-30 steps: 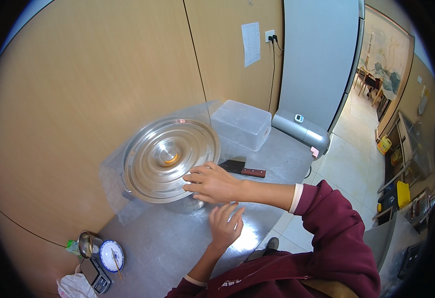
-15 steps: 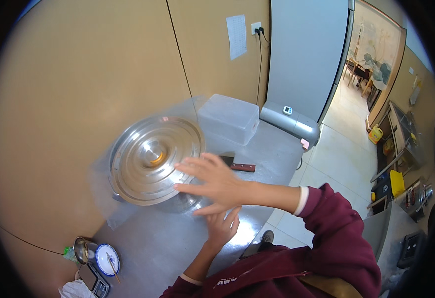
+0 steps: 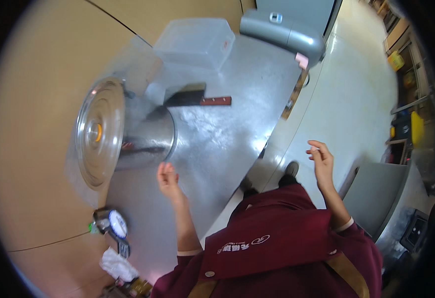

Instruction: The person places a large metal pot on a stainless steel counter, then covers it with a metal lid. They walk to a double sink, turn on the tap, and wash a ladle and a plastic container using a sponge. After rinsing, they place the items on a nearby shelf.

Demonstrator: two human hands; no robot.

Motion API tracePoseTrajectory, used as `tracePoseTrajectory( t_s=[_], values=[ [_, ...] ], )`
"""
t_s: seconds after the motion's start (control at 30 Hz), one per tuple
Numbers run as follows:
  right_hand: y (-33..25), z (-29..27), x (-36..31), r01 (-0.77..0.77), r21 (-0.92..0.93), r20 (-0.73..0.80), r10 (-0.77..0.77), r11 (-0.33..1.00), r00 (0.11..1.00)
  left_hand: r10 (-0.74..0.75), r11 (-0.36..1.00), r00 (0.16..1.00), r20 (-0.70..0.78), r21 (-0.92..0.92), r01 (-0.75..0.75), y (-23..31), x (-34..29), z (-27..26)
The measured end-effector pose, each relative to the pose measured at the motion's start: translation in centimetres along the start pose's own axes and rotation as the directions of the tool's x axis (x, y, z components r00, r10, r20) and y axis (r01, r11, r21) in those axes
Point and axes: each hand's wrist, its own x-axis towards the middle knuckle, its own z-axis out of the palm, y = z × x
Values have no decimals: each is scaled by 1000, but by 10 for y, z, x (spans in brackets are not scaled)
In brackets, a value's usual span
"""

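Looking down in the head view at two bare hands. Holding the left hand [image 3: 168, 180] over the tabletop [image 3: 227, 144], near the foot of a big metal pot [image 3: 148, 131], with a loosely parted grip around nothing visible. Cannot tell how high above the tabletop. Holding the right hand [image 3: 323, 161] well apart from the pot, past the tabletop's edge and above the floor [image 3: 346, 104], with a half-curled grip and nothing visible in it. Seeing the pot at the left of the tabletop, near the wall [image 3: 33, 149], covered by a wide round lid [image 3: 109, 144]. Seeing a cleaver [image 3: 185, 95] with a dark red handle lying near the pot, and a clear plastic tub [image 3: 195, 44] beyond it. Spotting a rounded grey appliance [image 3: 283, 36] at the far end, and, toward the lower left, a blue-and-white plate [image 3: 118, 223] near a white bag [image 3: 118, 264].
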Motion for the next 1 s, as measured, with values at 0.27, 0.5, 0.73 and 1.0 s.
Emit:
tracePoseTrajectory(
  t_s=[0.27, 0.5, 0.73, 1.0],
  values=[
    [95, -113, 2, -542, 247, -100, 577, 804, 811, 22, 836, 986, -163, -538, -108, 59, 85, -51],
    [112, -148, 11, -546, 431, -95, 638, 718, 764, 98, 672, 992, -74, -730, -121, 85, 132, -50],
    [98, -141, 21, -551, 436, -55, 632, 711, 773, 95, 651, 991, -99, -747, -137, 80, 129, -61],
    [65, -107, 49, -439, 252, 10, 451, 862, 892, 209, 638, 977, -36, -752, -164, 72, 119, -68]
  ],
)
